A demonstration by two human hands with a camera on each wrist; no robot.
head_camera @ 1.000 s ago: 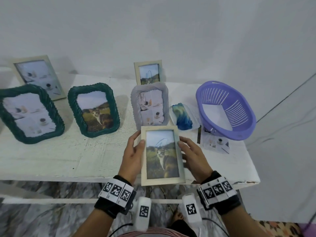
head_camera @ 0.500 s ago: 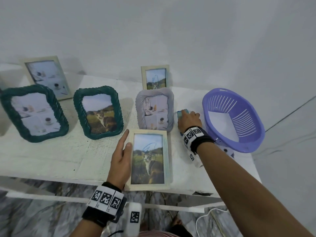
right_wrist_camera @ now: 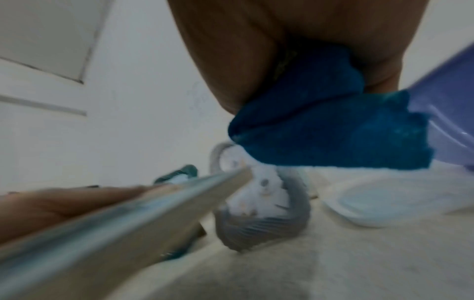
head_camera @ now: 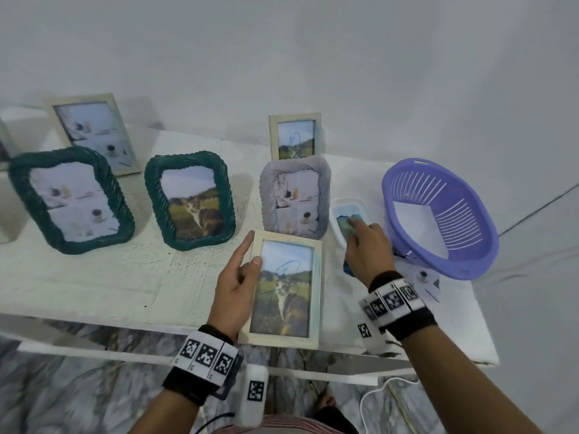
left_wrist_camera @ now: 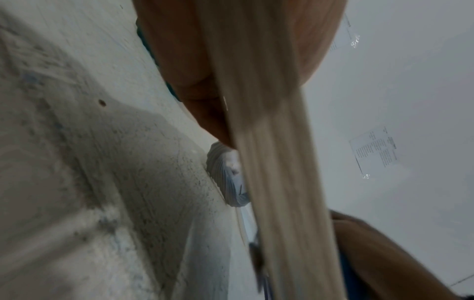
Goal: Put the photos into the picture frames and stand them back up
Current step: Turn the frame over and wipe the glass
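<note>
My left hand pinches the cream wooden cat-photo frame by its left rail; rigid, light, glass fragile. Right hand clutches blue cloth, near right.

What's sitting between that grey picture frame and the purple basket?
In the head view, a shallow clear tray lies between the grey frame and the purple basket. The right hand grips a blue cloth over it.

Right hand covers most of the blue cloth, its fingers hidden from above. Both wrist views are smeared with blur. The leftmost frame is cut off at the edge (picture unreadable), and photos vanish under the purple basket.
</note>
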